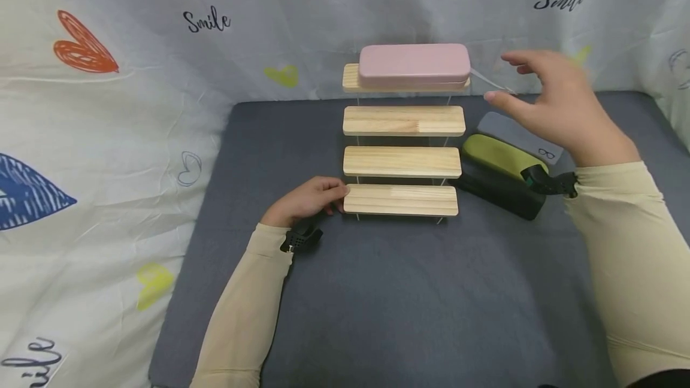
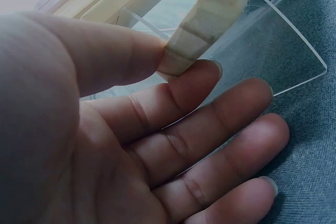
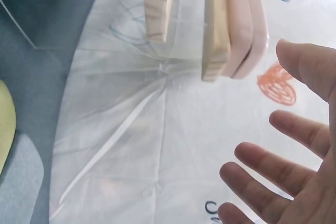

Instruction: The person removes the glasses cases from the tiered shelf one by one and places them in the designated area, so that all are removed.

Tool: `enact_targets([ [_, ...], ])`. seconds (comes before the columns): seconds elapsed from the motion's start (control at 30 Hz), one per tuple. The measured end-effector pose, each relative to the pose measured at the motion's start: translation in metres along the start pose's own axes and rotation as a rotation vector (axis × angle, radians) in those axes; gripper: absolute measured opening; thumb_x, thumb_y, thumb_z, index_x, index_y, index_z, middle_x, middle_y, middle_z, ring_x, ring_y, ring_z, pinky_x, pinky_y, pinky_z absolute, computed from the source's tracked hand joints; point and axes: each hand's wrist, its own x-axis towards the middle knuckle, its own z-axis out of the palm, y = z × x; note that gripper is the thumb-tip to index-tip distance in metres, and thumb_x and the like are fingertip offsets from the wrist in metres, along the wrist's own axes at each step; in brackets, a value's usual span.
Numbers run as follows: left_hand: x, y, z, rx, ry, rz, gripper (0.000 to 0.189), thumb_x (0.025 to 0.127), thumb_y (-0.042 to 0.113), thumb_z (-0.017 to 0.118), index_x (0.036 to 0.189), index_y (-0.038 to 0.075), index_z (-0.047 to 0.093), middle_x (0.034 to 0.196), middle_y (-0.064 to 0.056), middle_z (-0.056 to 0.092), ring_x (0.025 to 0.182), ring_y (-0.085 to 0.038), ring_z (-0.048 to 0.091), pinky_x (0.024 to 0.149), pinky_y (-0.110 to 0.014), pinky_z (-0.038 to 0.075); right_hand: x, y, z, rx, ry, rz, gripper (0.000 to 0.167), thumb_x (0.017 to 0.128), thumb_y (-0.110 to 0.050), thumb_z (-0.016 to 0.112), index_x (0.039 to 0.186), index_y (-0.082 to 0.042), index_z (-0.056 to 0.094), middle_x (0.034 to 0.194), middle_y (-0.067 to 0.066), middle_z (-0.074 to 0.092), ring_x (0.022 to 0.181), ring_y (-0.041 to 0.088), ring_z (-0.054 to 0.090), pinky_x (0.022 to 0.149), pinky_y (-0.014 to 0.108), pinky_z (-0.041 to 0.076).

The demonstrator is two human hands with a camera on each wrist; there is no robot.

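A stepped display rack with wooden shelves point(image 1: 404, 162) and clear side panels point(image 2: 294, 51) stands on the dark cloth. My left hand point(image 1: 312, 199) pinches the left end of its lowest shelf point(image 1: 401, 201) between thumb and index finger; the left wrist view shows the other fingers loosely extended. On the top shelf point(image 1: 350, 78) lies a pink glasses case point(image 1: 414, 64), closed. To the right of it my right hand point(image 1: 555, 97) hovers with fingers spread and nothing in them. In the right wrist view the thumb is apart from the pink case's end point(image 3: 247, 30).
Right of the rack, three more cases lie side by side at a slant: a black one point(image 1: 501, 190), a green one point(image 1: 501, 151) and a grey one with a glasses mark point(image 1: 517, 130). A white printed curtain point(image 1: 323, 29) hangs behind the grey-blue tabletop cloth point(image 1: 431, 304).
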Motion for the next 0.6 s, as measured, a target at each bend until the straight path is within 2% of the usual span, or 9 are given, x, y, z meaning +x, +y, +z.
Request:
enact_targets([
  [0.4,0.000,-0.002,-0.002,0.001,-0.009,0.009,0.036,0.113,0.033,0.050,0.103,0.007,0.073,0.094,-0.008,0.072,0.090,-0.024,0.066,0.078,-0.037,0.055,0.027,-0.010,0.005,-0.024,-0.075,-0.036,0.077,0.100,-0.040,0.071,0.164,-0.014,0.037,0.164,0.018,0.040,0.148,0.046,0.038,0.118,0.068,0.027],
  [0.6,0.002,-0.005,-0.002,-0.003,-0.009,0.018,0.036,0.113,0.033,0.050,0.103,0.007,0.073,0.095,-0.008,0.072,0.090,-0.024,0.065,0.079,-0.038,0.055,0.037,-0.015,0.006,0.006,-0.143,-0.012,0.089,0.095,-0.043,0.079,0.166,-0.017,0.032,0.169,0.015,0.032,0.154,0.044,0.029,0.122,0.067,0.021],
])
